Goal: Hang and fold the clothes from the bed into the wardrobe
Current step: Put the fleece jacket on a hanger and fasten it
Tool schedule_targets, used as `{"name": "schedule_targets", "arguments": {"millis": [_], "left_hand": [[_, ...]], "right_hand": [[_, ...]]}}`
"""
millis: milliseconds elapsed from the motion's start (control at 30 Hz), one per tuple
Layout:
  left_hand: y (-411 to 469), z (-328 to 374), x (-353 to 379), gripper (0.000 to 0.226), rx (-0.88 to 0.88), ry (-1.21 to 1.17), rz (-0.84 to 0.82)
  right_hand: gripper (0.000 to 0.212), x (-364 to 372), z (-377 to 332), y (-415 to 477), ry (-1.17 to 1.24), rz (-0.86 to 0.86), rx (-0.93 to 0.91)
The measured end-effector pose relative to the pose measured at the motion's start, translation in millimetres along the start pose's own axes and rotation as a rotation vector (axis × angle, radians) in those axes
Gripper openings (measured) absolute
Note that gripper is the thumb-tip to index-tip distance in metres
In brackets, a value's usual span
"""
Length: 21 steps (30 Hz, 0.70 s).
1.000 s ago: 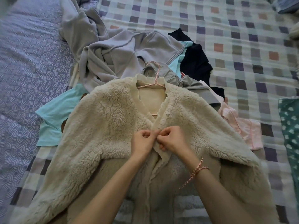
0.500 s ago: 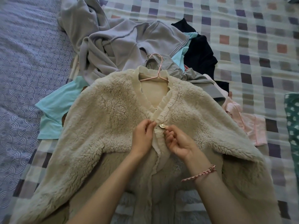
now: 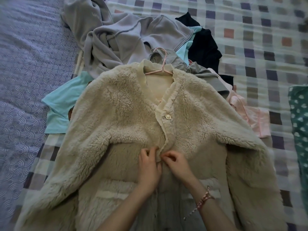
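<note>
A cream fleece jacket [image 3: 120,117] lies face up on the bed over a pink hanger [image 3: 162,67] whose hook sticks out past the collar. Its top pearl button [image 3: 167,116] is fastened. Lower on the front placket, my left hand [image 3: 149,165] pinches the left edge of the opening. My right hand [image 3: 177,162] pinches the right edge beside it, fingers curled. The button between my fingers is hidden.
A pile of clothes lies beyond the collar: grey sweatshirts [image 3: 116,37], a light blue shirt [image 3: 60,104], a black garment [image 3: 205,45], a pink piece [image 3: 255,119]. A green spotted cloth [image 3: 300,124] lies at the right edge. The checked bedspread [image 3: 250,30] covers the bed.
Both hands have moved down the placket from the top button, which is now fastened, to a lower spot on the jacket front.
</note>
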<state>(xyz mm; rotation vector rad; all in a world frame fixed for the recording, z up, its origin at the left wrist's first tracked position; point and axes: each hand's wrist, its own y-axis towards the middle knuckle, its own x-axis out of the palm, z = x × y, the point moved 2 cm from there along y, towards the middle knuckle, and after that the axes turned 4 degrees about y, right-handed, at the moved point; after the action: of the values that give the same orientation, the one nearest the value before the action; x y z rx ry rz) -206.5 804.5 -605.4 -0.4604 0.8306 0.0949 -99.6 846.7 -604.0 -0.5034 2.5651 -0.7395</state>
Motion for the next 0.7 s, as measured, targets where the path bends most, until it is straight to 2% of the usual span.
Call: {"name": "schedule_targets", "arguments": {"millis": [67,167,267,367,433,600,700], "left_hand": [[5.1,-0.6,-6.5,0.039,-0.048,-0.011,-0.026],[9.5,1.3,-18.4,0.015,0.004,-0.005,0.029],[-1.0,9.6,-22.3,0.014,0.067,-0.010,0.115],[-17.0,13.0,-26.5,0.015,-0.123,-0.296,0.116],[-24.3,14.2,-31.9,0.015,-0.249,-0.458,0.099],[-30.4,27.9,-34.5,0.014,-0.291,-0.540,0.076],[-26.8,28.3,-32.2,0.011,-0.359,-0.571,0.094]], "right_hand": [[0.029,4.8,-4.9,-6.1,-0.072,-0.042,-0.086],[0.040,-0.2,-0.7,-16.9,-0.014,0.066,-0.076],[0.040,-3.9,9.5,-27.2,-0.070,0.140,-0.039],[0.027,-1.0,10.2,-35.1,-0.161,0.180,-0.090],[0.026,-1.5,8.2,-43.8,-0.090,0.220,-0.127],[0.023,0.1,6.8,-70.1,-0.020,0.308,-0.240],[0.028,-0.4,5.4,-77.0,-0.071,0.302,-0.297]]}}
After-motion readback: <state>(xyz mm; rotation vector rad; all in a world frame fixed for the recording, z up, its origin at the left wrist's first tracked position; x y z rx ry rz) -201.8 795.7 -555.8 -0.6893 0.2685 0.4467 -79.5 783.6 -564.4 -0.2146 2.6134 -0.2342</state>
